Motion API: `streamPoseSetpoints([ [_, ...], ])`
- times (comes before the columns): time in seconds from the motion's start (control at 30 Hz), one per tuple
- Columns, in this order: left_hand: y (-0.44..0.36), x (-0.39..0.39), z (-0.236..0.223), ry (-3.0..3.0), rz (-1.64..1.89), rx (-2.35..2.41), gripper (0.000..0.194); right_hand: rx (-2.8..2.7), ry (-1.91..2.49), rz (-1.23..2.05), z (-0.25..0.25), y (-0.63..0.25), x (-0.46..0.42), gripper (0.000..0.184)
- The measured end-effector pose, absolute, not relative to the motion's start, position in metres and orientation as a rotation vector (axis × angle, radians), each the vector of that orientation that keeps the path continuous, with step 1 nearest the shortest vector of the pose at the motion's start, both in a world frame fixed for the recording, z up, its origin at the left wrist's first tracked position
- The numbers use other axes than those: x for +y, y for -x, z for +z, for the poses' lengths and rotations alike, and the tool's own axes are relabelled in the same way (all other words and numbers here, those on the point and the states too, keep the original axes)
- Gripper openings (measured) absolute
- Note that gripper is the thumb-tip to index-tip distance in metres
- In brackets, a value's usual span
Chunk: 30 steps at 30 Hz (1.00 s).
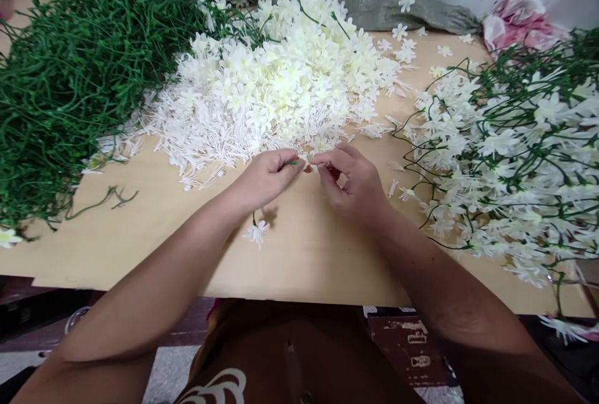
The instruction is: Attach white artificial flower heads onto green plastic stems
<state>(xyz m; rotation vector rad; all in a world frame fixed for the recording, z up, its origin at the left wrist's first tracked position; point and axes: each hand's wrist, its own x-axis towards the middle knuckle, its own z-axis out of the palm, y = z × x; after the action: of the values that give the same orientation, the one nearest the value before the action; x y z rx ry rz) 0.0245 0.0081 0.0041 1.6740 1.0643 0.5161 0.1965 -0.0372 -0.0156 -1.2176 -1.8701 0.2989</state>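
My left hand [271,176] is closed around a green artificial flower stem, mostly hidden by the fingers. A white flower [256,232] on a green branch hangs below that hand. Thumb and finger of my right hand [350,179] pinch a small white flower piece [307,159], held against the stem's tip between both hands. The fingers cover much of it, so its exact shape is unclear. Just beyond my hands lies a heap of loose white petal blossoms [290,73], with thin white stamens [201,129] spread along its near side.
A large pile of bare green stems [93,73] covers the left of the table [299,260]. Stems with white flowers [510,161] are heaped on the right. Grey-green cloth [402,11] and a pink-and-white plastic bag [519,24] lie along the back wall.
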Motion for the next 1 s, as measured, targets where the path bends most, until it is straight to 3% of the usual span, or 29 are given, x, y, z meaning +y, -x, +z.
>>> streamPoseSetpoints([
  [0.27,-0.0248,0.0101,-0.0014,-1.783,0.504,1.042,0.019,-1.968,1.146,0.156,-0.0152,-0.1924,-0.0405,0.025],
  [0.37,-0.0262,0.0086,-0.0017,-1.759,0.505,1.023,0.022,-2.009,1.174,0.128,-0.0172,-0.1930,-0.0392,0.020],
  [1.0,-0.0260,0.0052,0.0040,-1.678,0.497,0.954,0.031,-1.950,1.198,0.286,-0.0159,-0.1943,-0.0367,0.018],
])
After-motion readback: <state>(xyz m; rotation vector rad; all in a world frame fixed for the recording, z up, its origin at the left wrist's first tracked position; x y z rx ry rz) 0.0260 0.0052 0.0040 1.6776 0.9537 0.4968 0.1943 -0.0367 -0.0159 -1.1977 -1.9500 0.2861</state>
